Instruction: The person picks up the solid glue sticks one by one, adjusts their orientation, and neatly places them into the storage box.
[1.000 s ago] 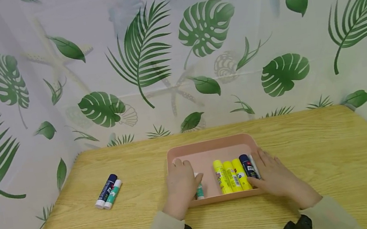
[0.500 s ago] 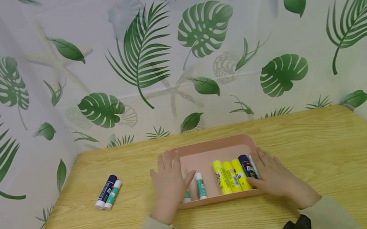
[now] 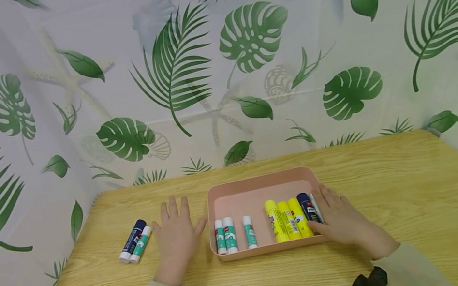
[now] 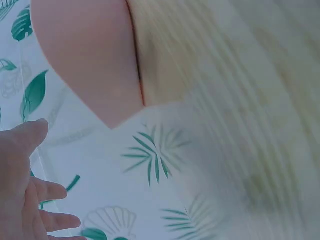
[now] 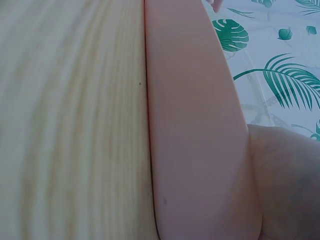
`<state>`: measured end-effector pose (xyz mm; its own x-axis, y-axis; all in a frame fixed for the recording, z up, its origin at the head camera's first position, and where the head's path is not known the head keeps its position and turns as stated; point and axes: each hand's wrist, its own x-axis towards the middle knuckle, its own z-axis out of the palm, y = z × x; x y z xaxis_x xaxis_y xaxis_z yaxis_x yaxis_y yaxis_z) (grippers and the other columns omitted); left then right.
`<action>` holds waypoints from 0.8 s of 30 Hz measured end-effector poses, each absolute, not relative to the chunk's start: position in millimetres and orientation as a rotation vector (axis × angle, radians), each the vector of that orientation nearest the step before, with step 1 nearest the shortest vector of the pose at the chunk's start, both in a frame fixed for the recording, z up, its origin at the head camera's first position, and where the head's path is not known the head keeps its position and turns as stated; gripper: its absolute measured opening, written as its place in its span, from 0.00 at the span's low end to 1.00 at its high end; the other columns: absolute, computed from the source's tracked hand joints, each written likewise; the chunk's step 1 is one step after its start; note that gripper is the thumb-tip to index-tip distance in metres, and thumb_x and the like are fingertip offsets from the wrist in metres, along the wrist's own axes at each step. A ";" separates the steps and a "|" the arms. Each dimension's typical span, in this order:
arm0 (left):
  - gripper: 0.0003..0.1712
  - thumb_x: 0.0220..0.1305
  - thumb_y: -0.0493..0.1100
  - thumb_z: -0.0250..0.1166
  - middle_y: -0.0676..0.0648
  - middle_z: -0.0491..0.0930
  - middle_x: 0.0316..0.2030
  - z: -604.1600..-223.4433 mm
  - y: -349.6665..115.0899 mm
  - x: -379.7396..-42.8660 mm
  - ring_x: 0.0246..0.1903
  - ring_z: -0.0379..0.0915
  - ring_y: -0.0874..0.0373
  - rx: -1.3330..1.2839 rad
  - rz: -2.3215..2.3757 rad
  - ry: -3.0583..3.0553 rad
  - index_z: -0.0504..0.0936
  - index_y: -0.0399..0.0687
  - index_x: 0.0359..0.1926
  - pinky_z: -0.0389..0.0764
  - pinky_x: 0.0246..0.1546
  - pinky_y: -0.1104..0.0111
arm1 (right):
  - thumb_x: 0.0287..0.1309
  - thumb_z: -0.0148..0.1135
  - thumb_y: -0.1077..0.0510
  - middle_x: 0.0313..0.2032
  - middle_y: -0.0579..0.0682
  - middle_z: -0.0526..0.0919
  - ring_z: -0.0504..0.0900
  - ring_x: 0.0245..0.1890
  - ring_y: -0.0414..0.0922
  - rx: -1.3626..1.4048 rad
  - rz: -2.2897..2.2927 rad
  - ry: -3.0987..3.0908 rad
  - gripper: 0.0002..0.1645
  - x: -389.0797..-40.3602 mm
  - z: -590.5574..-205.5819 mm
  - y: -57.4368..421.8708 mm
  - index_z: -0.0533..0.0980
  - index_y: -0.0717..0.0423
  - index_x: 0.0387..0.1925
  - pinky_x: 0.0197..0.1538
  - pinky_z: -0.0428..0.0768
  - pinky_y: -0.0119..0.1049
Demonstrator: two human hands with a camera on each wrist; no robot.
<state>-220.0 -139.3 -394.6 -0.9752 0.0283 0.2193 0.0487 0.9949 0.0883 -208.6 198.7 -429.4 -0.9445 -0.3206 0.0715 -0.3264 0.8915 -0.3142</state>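
A pink tray [image 3: 270, 248] lies on the wooden table with glue sticks inside. Along its near side sit two green-and-white glue sticks [image 3: 230, 235] at the left and another green-and-white glue stick [image 3: 250, 233] apart from them. Further right are three yellow glue sticks [image 3: 287, 220], a navy glue stick [image 3: 308, 207] and a partly hidden white one [image 3: 316, 206]. My left hand [image 3: 176, 238] is spread, palm down and holding nothing, left of the tray. My right hand [image 3: 345, 219] holds the tray's right end, its thumb over the rim and its fingers along the outside.
On the table [image 3: 415, 185] to the left lie a navy glue stick [image 3: 132, 239] and a green-and-white glue stick [image 3: 141, 245], side by side. Behind the table hangs a leaf-patterned cloth [image 3: 213, 91].
My left hand has left the tray's left end and moved left over the table, uncovering the green-and-white glue sticks. My right hand stays at the tray's right end.
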 end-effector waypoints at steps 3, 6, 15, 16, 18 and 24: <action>0.41 0.59 0.63 0.51 0.33 0.53 0.62 -395.6 -152.9 -219.2 0.61 0.43 0.38 -0.013 -0.141 -2.921 0.58 0.41 0.64 0.51 0.51 0.38 | 0.57 0.49 0.41 0.62 0.72 0.44 0.47 0.61 0.66 0.515 0.512 -3.040 0.49 -208.8 -429.5 198.7 0.45 0.73 0.63 0.57 0.46 0.62; 0.41 0.59 0.63 0.50 0.33 0.52 0.62 -395.6 -165.7 -217.4 0.61 0.42 0.38 0.039 -0.153 -2.923 0.57 0.40 0.64 0.51 0.50 0.38 | 0.57 0.49 0.41 0.62 0.72 0.44 0.47 0.61 0.66 0.510 0.512 -3.040 0.49 -208.7 -428.8 198.6 0.44 0.72 0.63 0.57 0.46 0.61; 0.41 0.60 0.59 0.52 0.29 0.56 0.58 -391.1 -195.6 -209.8 0.57 0.50 0.35 0.080 -0.188 -2.902 0.58 0.31 0.61 0.61 0.43 0.39 | 0.57 0.50 0.42 0.62 0.73 0.44 0.47 0.61 0.66 0.511 0.511 -3.036 0.48 -208.6 -427.8 198.2 0.45 0.72 0.63 0.56 0.47 0.62; 0.41 0.60 0.59 0.52 0.28 0.57 0.57 -390.7 -197.9 -209.4 0.56 0.52 0.35 0.077 -0.194 -2.900 0.58 0.30 0.61 0.63 0.42 0.40 | 0.57 0.50 0.42 0.62 0.73 0.44 0.47 0.61 0.66 0.512 0.511 -3.036 0.48 -208.7 -427.8 198.2 0.45 0.72 0.63 0.56 0.47 0.62; 0.40 0.61 0.57 0.53 0.27 0.61 0.54 -390.9 -202.2 -208.8 0.52 0.58 0.34 0.063 -0.204 -2.893 0.58 0.27 0.59 0.68 0.39 0.43 | 0.57 0.50 0.41 0.62 0.72 0.44 0.47 0.61 0.66 0.512 0.512 -3.035 0.48 -208.7 -427.8 198.3 0.45 0.72 0.64 0.56 0.47 0.62; 0.36 0.61 0.54 0.54 0.27 0.68 0.42 -392.5 -209.9 -209.2 0.40 0.65 0.34 0.064 -0.284 -2.934 0.62 0.21 0.51 0.73 0.31 0.50 | 0.57 0.50 0.41 0.62 0.72 0.44 0.47 0.61 0.65 0.519 0.522 -3.040 0.49 -208.3 -427.7 198.8 0.45 0.72 0.64 0.57 0.46 0.62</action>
